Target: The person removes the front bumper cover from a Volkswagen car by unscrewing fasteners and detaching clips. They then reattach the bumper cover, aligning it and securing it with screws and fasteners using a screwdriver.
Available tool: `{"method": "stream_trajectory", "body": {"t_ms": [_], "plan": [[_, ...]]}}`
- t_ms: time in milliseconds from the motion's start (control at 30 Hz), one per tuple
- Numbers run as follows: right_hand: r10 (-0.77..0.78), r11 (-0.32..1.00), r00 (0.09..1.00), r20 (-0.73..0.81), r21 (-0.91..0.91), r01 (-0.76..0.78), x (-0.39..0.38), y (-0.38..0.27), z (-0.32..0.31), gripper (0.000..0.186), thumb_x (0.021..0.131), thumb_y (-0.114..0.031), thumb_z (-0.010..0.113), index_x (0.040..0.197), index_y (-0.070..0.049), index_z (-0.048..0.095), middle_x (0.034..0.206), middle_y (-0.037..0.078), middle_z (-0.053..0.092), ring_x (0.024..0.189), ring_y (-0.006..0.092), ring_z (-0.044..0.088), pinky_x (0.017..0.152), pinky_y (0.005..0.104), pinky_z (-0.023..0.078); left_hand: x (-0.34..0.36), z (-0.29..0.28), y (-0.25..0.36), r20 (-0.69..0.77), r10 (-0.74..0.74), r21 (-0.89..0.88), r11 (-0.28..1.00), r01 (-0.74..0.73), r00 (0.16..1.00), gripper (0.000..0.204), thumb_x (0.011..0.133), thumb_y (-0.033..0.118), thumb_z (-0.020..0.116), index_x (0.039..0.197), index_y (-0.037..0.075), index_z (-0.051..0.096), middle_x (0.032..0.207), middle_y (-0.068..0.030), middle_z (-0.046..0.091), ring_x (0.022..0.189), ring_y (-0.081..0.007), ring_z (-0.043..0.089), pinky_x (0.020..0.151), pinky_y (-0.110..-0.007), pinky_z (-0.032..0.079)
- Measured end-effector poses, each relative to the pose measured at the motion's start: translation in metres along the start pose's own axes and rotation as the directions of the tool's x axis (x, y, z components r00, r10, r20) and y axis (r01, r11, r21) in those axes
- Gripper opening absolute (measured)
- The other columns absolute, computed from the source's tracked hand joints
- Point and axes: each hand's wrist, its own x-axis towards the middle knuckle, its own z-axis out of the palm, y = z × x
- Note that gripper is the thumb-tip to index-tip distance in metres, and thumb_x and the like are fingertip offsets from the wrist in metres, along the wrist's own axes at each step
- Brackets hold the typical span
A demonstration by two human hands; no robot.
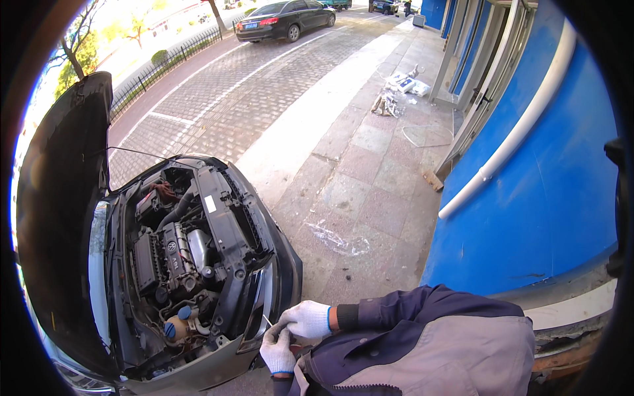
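Note:
My right hand (308, 319), in a white knit glove with a blue cuff edge, reaches in from the right in a dark sleeve. Just below it is my left hand (278, 353), gloved the same way. The fingertips of both hands meet, closed, beside the car's headlight (266, 290). From between them a short, thin pale rod (267, 320) sticks out; the rest of it is hidden by the fingers. Left of the hands stands a dark car with its hood (63, 218) raised and its engine (173, 254) exposed. A coolant tank (176, 328) with a blue cap sits near the front.
A blue wall (528, 218) with a white pipe (515, 142) rises on the right. Clear plastic wrap (338, 239) and a brick-like block (433, 181) lie on the paving. Crumpled packaging (388, 104) is farther off. A dark sedan (285, 21) stands on the road beyond.

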Motion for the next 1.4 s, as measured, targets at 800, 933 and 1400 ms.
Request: {"method": "stream_trajectory", "body": {"t_ms": [800,933,1400], "plan": [[-0.435,0.884,0.852,-0.290,-0.318,0.343,-0.002,0.005,0.001,0.018,0.099,-0.026,0.071,0.105,-0.009,0.074,0.096,0.009,0.070,0.088,0.0301,0.074,0.078,0.0419,0.063,0.012,-0.017,-0.021,0.292,-0.078,-0.531,0.816,0.230,0.953,0.034,0.116,0.019,0.060,0.145,0.001,0.064,0.139,-0.0191,0.072,0.126,-0.0337,0.073,0.106,-0.056,0.063],[-0.495,0.846,0.817,-0.297,-0.380,0.375,-0.003,0.002,-0.006,0.018,0.101,-0.027,0.071,0.105,-0.010,0.074,0.095,0.009,0.070,0.089,0.0300,0.073,0.080,0.0417,0.062,0.015,-0.021,-0.030,0.273,-0.118,-0.520,0.817,0.249,0.955,0.037,0.115,0.019,0.062,0.147,0.001,0.063,0.140,-0.0195,0.071,0.124,-0.0329,0.073,0.106,-0.056,0.063],[-0.377,0.856,0.922,-0.089,-0.413,0.310,-0.006,-0.018,-0.020,0.023,0.105,-0.028,0.068,0.097,-0.008,0.074,0.096,0.013,0.071,0.092,0.0337,0.074,0.081,0.0428,0.062,-0.005,-0.007,0.010,-0.012,-0.042,-0.431,0.902,0.033,0.999,0.025,0.105,-0.003,0.064,0.126,-0.010,0.076,0.112,-0.0171,0.080,0.098,-0.0236,0.079,0.091,-0.037,0.066]]}}
